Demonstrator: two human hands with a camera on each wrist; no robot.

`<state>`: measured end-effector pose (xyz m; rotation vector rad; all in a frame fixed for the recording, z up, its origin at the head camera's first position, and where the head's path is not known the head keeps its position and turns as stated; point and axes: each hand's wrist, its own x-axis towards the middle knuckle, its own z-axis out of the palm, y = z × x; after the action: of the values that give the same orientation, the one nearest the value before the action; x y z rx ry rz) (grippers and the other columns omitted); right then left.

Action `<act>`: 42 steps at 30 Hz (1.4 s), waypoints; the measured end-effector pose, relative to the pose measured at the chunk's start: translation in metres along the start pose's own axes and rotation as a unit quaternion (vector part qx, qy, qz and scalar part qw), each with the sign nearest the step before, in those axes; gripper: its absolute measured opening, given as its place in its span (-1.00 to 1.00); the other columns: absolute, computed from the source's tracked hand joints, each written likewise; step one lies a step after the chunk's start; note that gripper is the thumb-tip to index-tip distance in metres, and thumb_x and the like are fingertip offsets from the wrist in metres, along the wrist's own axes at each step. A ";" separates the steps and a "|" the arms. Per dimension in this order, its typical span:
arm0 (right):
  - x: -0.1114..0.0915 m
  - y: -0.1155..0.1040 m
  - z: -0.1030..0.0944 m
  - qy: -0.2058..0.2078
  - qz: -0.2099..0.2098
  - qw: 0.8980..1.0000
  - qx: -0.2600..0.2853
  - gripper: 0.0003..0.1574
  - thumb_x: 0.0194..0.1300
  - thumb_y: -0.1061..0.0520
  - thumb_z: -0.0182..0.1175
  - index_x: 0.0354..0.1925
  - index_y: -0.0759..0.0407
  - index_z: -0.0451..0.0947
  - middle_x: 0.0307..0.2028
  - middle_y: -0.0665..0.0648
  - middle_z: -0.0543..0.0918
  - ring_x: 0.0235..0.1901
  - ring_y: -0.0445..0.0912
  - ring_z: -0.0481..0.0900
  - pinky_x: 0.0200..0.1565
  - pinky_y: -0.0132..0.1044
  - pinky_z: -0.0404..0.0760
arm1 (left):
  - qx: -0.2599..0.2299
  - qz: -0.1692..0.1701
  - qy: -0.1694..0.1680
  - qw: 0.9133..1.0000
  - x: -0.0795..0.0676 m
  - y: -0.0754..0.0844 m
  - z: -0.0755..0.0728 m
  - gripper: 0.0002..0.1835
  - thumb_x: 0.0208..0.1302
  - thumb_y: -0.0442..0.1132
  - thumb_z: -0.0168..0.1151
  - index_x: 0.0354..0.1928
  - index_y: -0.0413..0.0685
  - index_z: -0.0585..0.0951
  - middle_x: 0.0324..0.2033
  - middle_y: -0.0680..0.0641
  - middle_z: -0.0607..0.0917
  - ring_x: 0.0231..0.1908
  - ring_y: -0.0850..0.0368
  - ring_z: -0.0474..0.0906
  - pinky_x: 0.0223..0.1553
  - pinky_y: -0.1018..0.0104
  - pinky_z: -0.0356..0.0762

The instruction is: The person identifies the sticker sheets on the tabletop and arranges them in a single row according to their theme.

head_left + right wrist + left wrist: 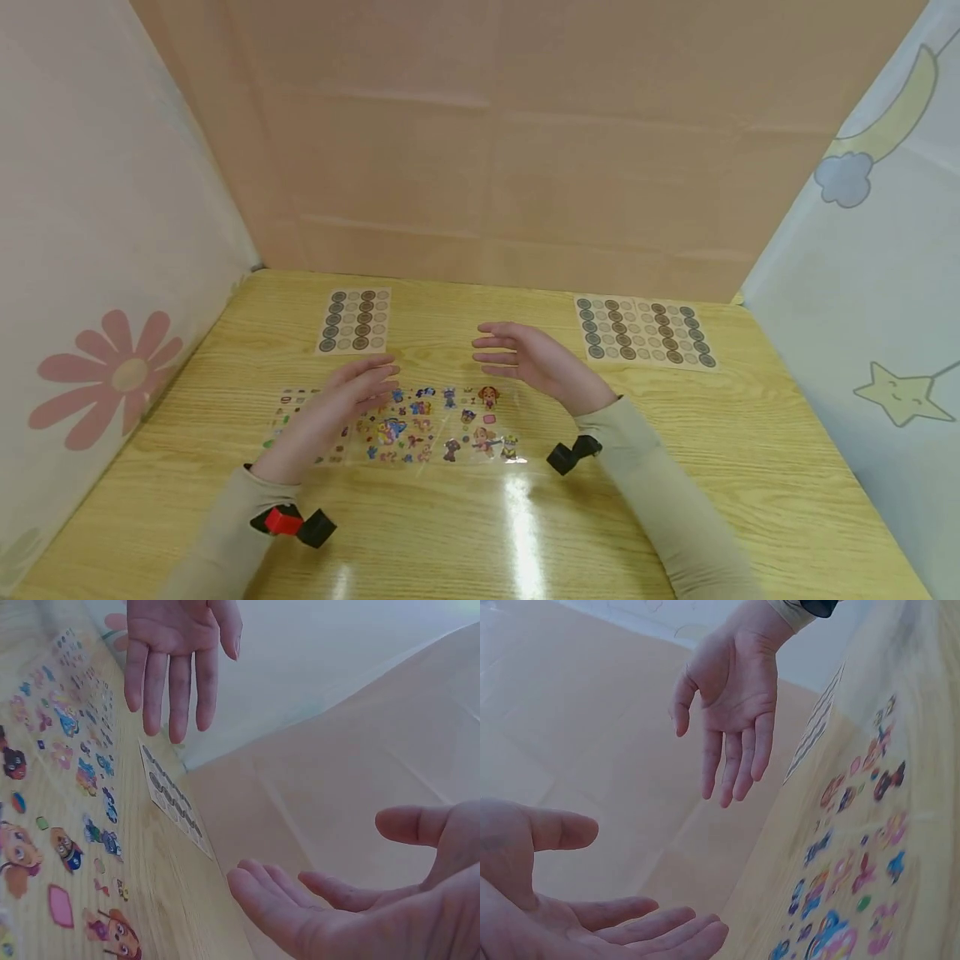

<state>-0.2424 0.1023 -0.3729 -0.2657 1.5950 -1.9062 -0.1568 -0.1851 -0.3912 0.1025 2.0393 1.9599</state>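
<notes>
My left hand (337, 412) is raised over the left part of a clear sheet of colourful cartoon stickers (438, 429), and hides some of it. Opposite it, my right hand (542, 367) hovers near the sheet's upper right corner. The palms face each other with a wide gap between, and neither holds anything. Both wrist views show relaxed, extended fingers with the thumbs apart. Small animal figures cover the transparent sheet, which lies flat on the wooden table (420, 525).
Behind the left hand lies a paper sheet with rows of dark and pale round stickers (352, 321). A wider sheet of similar round stickers (643, 332) lies back right. A tan backdrop (487, 167) rises behind the table, with patterned cloth walls on both sides.
</notes>
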 end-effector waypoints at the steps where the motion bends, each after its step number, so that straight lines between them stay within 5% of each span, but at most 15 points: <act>1: 0.005 -0.001 0.000 0.001 0.001 1.000 0.007 -0.37 0.50 0.06 -0.12 0.38 0.34 0.10 0.29 0.42 0.26 0.26 0.23 0.30 0.25 -0.01 0.36 | -0.004 0.003 0.004 1.000 0.001 0.000 -0.003 -0.38 0.48 -0.09 -0.03 0.41 -0.29 0.13 0.36 -0.33 0.18 0.29 -0.27 0.20 0.31 -0.11 0.15; 5: 0.020 -0.002 0.003 -0.002 0.006 0.999 0.037 -0.37 0.51 0.05 -0.14 0.39 0.35 0.10 0.33 0.45 0.20 0.26 0.23 0.30 0.26 0.01 0.33 | -0.005 0.014 0.026 1.000 0.002 0.002 -0.017 -0.40 0.50 -0.14 -0.08 0.41 -0.34 0.09 0.36 -0.37 0.16 0.29 -0.29 0.19 0.31 -0.08 0.16; 15: 0.053 0.003 0.013 0.000 0.038 0.988 0.149 -0.42 0.48 0.08 -0.07 0.34 0.34 0.20 0.32 0.44 0.21 0.29 0.27 0.24 0.30 0.05 0.24 | -0.024 -0.007 0.088 0.996 0.010 0.001 -0.065 -0.30 0.51 0.00 -0.12 0.45 -0.32 -0.02 0.38 -0.30 0.09 0.22 0.03 0.33 0.31 0.13 0.22; 21: 0.069 0.006 0.018 0.000 0.051 0.984 0.171 -0.43 0.47 0.08 -0.06 0.32 0.34 0.22 0.35 0.43 0.16 0.32 0.28 0.18 0.32 0.05 0.20 | -0.041 -0.013 0.126 0.991 0.017 -0.002 -0.088 -0.33 0.49 0.03 -0.10 0.44 -0.24 0.05 0.35 -0.24 0.12 0.31 -0.08 0.16 0.38 0.09 0.06; 29: 0.088 0.012 0.029 -0.013 0.069 0.979 0.192 -0.29 0.45 0.08 -0.09 0.42 0.36 0.02 0.38 0.43 0.08 0.34 0.27 0.12 0.35 0.03 0.14 | -0.059 -0.050 0.158 0.984 0.027 0.000 -0.099 -0.26 0.49 0.05 -0.14 0.50 -0.16 -0.12 0.47 -0.17 -0.19 0.43 -0.10 -0.20 0.42 0.11 -0.14; 42: 0.113 0.028 0.046 -0.043 0.086 0.975 0.200 -0.16 0.40 0.02 -0.07 0.47 0.28 -0.12 0.37 0.46 0.04 0.34 0.28 0.08 0.35 0.09 0.11 | 0.002 -0.050 0.186 0.981 0.052 -0.002 -0.101 -0.25 0.47 0.05 -0.12 0.47 -0.26 -0.06 0.46 -0.24 -0.12 0.40 -0.17 -0.16 0.41 0.02 -0.15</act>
<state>-0.2966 -0.0022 -0.4148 -0.0348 1.1065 -1.9970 -0.2335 -0.2688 -0.4002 -0.3868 2.2184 2.0315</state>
